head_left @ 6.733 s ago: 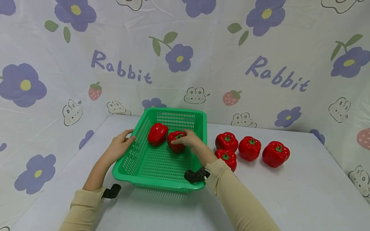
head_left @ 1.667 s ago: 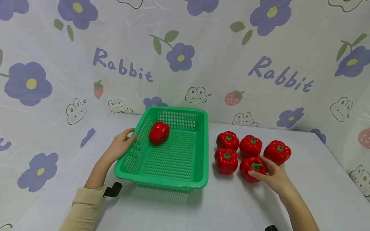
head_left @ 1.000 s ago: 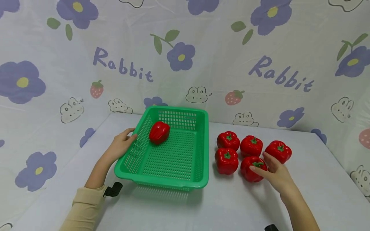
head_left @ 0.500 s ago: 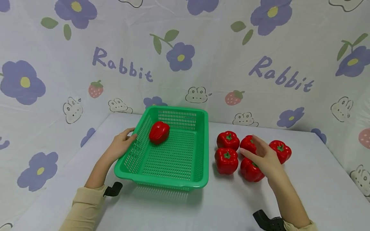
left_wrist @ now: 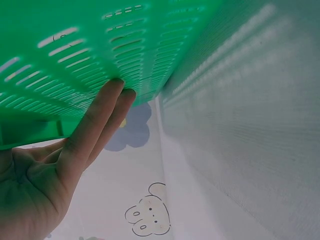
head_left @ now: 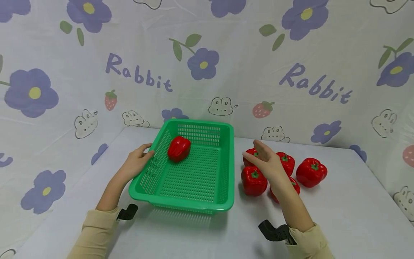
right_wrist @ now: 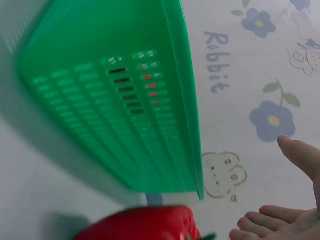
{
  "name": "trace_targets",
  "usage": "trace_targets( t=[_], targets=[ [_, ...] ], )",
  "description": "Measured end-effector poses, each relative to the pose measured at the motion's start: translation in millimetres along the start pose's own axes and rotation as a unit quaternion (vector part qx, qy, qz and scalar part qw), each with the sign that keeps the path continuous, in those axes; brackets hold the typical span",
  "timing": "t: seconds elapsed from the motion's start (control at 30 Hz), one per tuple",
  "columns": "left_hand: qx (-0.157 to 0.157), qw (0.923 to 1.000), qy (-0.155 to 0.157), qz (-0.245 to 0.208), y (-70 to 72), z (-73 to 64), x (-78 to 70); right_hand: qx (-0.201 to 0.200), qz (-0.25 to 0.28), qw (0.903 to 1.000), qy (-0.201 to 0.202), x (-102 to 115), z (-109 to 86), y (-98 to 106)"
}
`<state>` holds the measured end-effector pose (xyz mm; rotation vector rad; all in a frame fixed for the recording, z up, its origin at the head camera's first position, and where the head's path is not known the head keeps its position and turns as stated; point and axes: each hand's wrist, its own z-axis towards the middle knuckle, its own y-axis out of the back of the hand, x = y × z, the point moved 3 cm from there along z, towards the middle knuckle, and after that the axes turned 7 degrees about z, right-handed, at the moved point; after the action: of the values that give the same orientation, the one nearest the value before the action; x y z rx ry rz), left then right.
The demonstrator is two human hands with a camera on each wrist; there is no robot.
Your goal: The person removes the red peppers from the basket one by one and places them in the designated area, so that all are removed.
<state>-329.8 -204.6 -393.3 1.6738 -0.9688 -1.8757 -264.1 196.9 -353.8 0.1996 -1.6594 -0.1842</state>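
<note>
My left hand [head_left: 136, 163] rests at the left side of the green plastic basket [head_left: 181, 205]; in the left wrist view its straight fingers [left_wrist: 95, 125] lie against the slotted outer wall. One red bell pepper [head_left: 179, 149] lies on its side in the back left of the basket. My right hand [head_left: 266, 160], thumb and fingers spread and holding nothing, is over the peppers right of the basket. It partly covers the back left bell pepper [head_left: 248, 158]. A front bell pepper [head_left: 254, 181] stands just below it, and my forearm crosses another bell pepper [head_left: 295, 185].
Two more red bell peppers stand to the right, one behind my wrist [head_left: 286, 162] and a rightmost bell pepper [head_left: 311, 172] slightly apart. The white table [head_left: 352, 201] ends at a patterned cloth backdrop [head_left: 239, 54]. The basket's right wall borders the pepper group.
A bell pepper once gripped in the basket now stands on the table with the others. My right hand has let go of it and moved left and back. My left hand has stayed put.
</note>
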Motion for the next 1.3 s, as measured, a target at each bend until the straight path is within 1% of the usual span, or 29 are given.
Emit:
trace_targets(
  t=[0.1, 0.23, 0.5, 0.77, 0.9, 0.97, 1.03, 1.2, 1.3],
  targets=[
    [-0.001, 1.0000, -0.001, 0.003, -0.1, 1.0, -0.6, 0.009, 0.014, 0.9998, 0.011, 4, 8.1, -12],
    [0.000, 1.0000, 0.000, 0.002, 0.2, 0.5, -1.4, 0.029, 0.049, 0.9981, 0.021, 10, 17.8, -28],
    [-0.001, 1.0000, -0.001, 0.002, 0.7, -0.7, -3.5, 0.052, 0.089, 0.9946, 0.014, 25, 33.5, -52],
    [0.000, 1.0000, -0.001, 0.004, 0.7, -0.1, -3.2, 0.077, 0.151, 0.9855, 0.011, 41, 46.7, -71],
    [0.000, 1.0000, 0.001, 0.006, 1.8, -0.6, -3.6, 0.088, 0.172, 0.9812, 0.007, 47, 53.4, -81],
    [0.000, 1.0000, 0.001, 0.006, 2.3, -0.9, -4.2, 0.090, 0.171, 0.9811, 0.004, 49, 57.0, -86],
    [-0.001, 1.0000, 0.000, 0.007, 2.6, -0.9, -4.7, 0.093, 0.160, 0.9828, -0.001, 50, 61.5, -90],
    [0.000, 1.0000, 0.001, 0.006, 2.2, -0.8, -4.3, 0.083, 0.109, 0.9903, -0.021, 49, 72.7, -102],
    [-0.001, 1.0000, 0.002, 0.004, 1.6, -0.6, -3.2, 0.079, 0.096, 0.9919, -0.027, 48, 78.1, -110]
  ],
)
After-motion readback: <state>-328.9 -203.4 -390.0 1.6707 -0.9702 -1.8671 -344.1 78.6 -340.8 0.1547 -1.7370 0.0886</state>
